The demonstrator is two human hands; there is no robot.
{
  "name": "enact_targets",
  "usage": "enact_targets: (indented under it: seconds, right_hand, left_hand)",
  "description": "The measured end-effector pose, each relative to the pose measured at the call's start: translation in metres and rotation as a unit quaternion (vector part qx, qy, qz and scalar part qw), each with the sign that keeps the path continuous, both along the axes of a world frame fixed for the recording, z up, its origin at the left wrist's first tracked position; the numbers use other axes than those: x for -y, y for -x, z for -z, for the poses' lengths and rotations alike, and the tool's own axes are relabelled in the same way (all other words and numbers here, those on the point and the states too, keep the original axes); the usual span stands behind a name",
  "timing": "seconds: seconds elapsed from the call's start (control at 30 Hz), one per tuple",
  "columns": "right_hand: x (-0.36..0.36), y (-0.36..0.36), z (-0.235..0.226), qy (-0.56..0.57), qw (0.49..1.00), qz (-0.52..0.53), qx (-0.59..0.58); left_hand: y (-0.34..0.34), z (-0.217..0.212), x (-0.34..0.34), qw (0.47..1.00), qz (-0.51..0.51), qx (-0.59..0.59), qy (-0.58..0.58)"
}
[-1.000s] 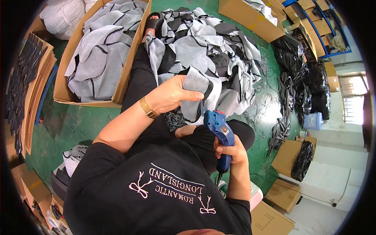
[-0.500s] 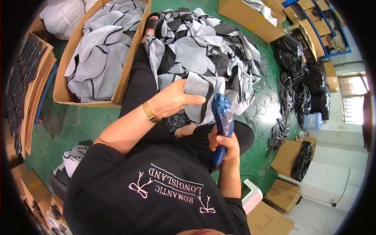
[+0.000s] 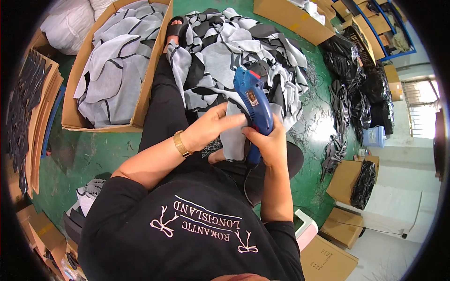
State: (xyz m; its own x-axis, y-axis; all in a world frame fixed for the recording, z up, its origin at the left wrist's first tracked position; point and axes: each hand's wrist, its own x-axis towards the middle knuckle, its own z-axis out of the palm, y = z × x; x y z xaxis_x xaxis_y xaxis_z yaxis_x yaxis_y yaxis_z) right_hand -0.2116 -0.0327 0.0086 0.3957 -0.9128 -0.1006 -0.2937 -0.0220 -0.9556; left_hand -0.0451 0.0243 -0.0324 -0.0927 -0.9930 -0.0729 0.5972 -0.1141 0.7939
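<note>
My left hand pinches a grey fabric piece with a dark edge, thumb on top. The piece hangs down over my lap. In my right hand is a pair of blue electric scissors, gripped round the handle. Their head points away from me, with a red part on its side; the blades cannot be made out. The tool's body lies just right of the fabric, close to my left thumb. Beyond both hands spreads a large heap of grey and black fabric pieces.
A cardboard box of grey pieces stands at the left. Black plastic bags and dark strips lie at the right on the green floor. Loose trimmings litter the floor beside the heap. A blue bucket stands by the wall.
My right hand has brought the electric scissors up and away from me, level with the heap. The fabric piece in my left hand now hangs lower toward my lap.
</note>
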Motion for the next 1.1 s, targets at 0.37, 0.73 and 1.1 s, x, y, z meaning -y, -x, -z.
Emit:
enact_targets:
  seconds: [0.37, 0.73, 1.1]
  right_hand:
    - [-0.006, 0.003, 0.009, -0.117, 0.989, -0.014, 0.086]
    - [-0.021, 0.053, -0.006, -0.128, 0.991, -0.023, -0.01]
    - [-0.025, 0.062, -0.009, -0.142, 0.983, -0.045, -0.105]
  left_hand:
    - [-0.007, 0.006, 0.004, 0.997, -0.041, -0.048, -0.05]
    - [-0.033, 0.02, 0.018, 0.993, -0.099, 0.031, -0.051]
    - [-0.036, 0.003, 0.014, 0.988, -0.136, 0.075, -0.017]
